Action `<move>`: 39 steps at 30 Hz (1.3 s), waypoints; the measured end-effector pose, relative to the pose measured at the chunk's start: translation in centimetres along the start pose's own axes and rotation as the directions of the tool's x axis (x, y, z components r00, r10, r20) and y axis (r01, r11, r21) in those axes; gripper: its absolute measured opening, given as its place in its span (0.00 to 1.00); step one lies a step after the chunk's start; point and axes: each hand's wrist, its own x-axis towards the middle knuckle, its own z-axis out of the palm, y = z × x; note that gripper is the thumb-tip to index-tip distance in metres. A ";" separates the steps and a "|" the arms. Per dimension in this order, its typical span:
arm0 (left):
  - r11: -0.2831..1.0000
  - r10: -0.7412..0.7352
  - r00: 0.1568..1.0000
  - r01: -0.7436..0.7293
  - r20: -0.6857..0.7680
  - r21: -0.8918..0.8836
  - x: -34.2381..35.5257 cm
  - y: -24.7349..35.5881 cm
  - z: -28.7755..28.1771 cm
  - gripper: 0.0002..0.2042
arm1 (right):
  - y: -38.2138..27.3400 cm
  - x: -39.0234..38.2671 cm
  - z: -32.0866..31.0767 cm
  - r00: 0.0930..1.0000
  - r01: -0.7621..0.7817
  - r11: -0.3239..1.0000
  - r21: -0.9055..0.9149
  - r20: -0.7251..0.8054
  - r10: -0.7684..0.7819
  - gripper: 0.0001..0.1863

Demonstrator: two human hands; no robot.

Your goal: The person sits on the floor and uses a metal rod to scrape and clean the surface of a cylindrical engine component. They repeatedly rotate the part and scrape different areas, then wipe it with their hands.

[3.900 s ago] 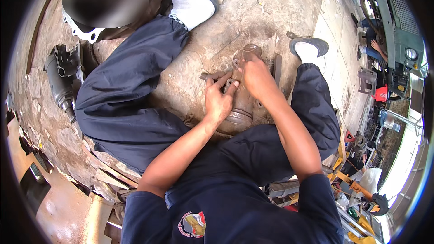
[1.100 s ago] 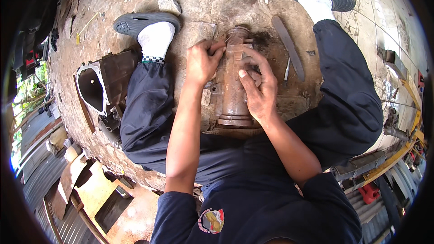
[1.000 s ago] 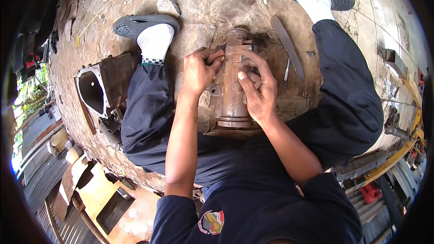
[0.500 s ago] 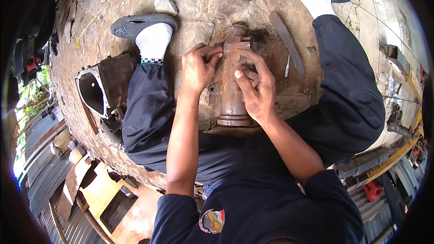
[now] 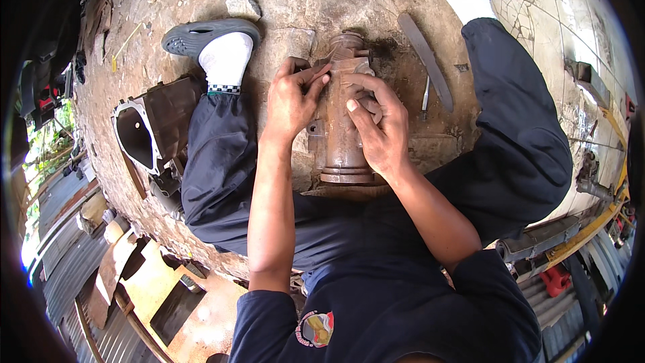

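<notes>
Rust-brown metal for the cylinder [image 5: 345, 148], apparently lying lengthwise on stained ground [image 5: 373, 3] between dark trouser legs [image 5: 218, 154], broad ringed end nearest the body, narrower collar [image 5: 346, 40] farthest off. At the cylinder's upper left flank, left hand [image 5: 293, 97] with thumb and forefinger drawn nearly together, seemingly touching the surface; impossible to tell a thin piece pinched there from bare fingertips. Over the cylinder's right side, right hand [image 5: 386, 124] with forefinger reaching across the top, thumb well apart from it, other fingers curled in; cannot tell firm clamping from light resting.

For close fingertip work like this, probably best to brace the cylinder with right thumb and palm, rolling being a likely risk on such uneven ground. Better to press lightly and evenly with left fingertips, follow the curve of the wall, and mind the stepped edges near the collar. Wise also to give elbows room: flat dark bar [image 5: 426, 60] and slim tool [image 5: 426, 97] just beside it, both to the cylinder's right; boxy metal housing [image 5: 164, 117] well off to its left, beyond the leg.
</notes>
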 end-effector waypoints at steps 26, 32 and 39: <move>1.000 -0.013 0.993 0.016 -0.121 0.023 -3.5 1.8 2.0 0.14 | -0.4 -0.3 0.1 0.981 0.193 0.960 -0.202 0.068 -0.183 0.24; 0.998 -0.022 0.989 0.030 -0.148 0.054 -2.3 0.6 2.9 0.14 | -0.2 -0.3 0.3 0.993 0.115 0.986 -0.123 0.041 -0.111 0.26; 1.000 -0.012 0.998 0.011 -0.068 -0.018 -2.5 0.4 1.9 0.12 | -0.7 -0.8 0.4 0.973 0.232 0.936 -0.266 0.076 -0.220 0.28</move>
